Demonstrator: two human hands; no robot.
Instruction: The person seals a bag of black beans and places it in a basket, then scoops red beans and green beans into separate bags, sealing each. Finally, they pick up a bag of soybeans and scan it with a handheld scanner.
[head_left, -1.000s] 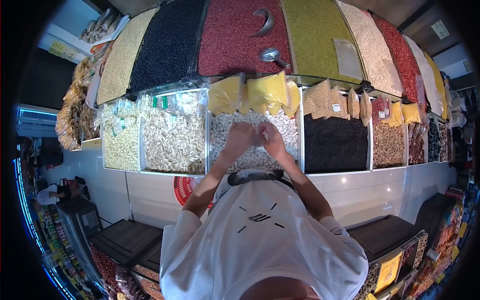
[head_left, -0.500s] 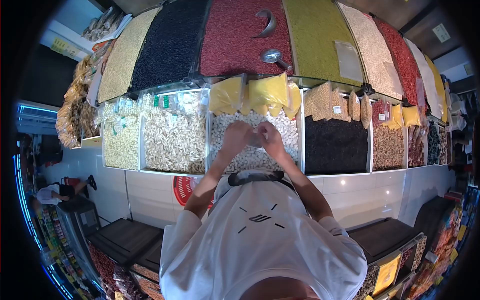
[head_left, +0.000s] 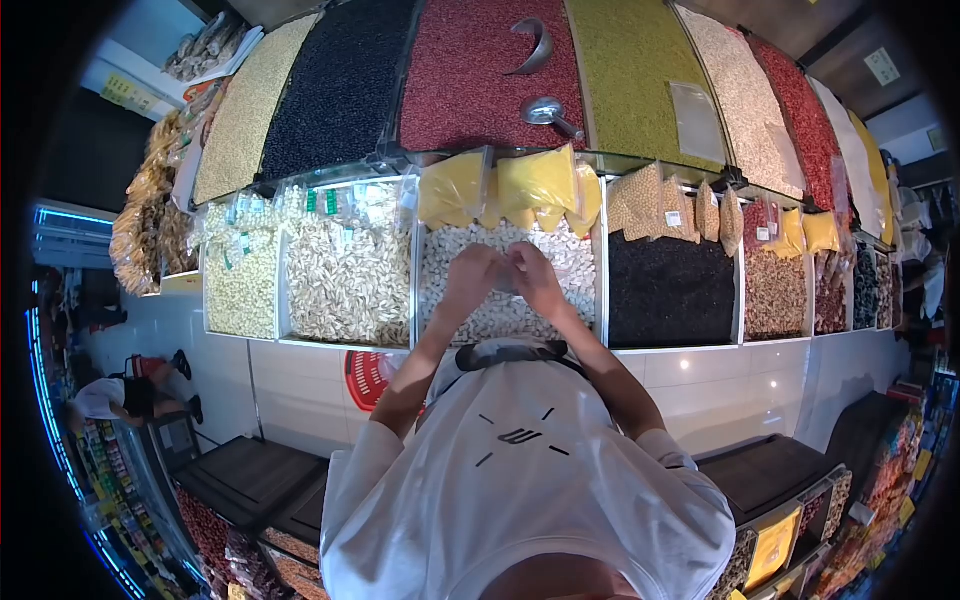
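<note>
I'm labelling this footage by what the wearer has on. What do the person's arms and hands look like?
Both the left hand and right hand are bare, with no gloves. No watch or bracelet shows on the wrists; rings are too small to tell. The loose white short sleeves leave the forearms uncovered, and I see no markings on them.

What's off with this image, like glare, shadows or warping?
Head view: strong fisheye, bins curving outward and corners black; bright light spots on the pale floor; shine on the yellow packets; dark, murky left edge; whatever is between the left hand and right hand too indistinct to identify.
</note>
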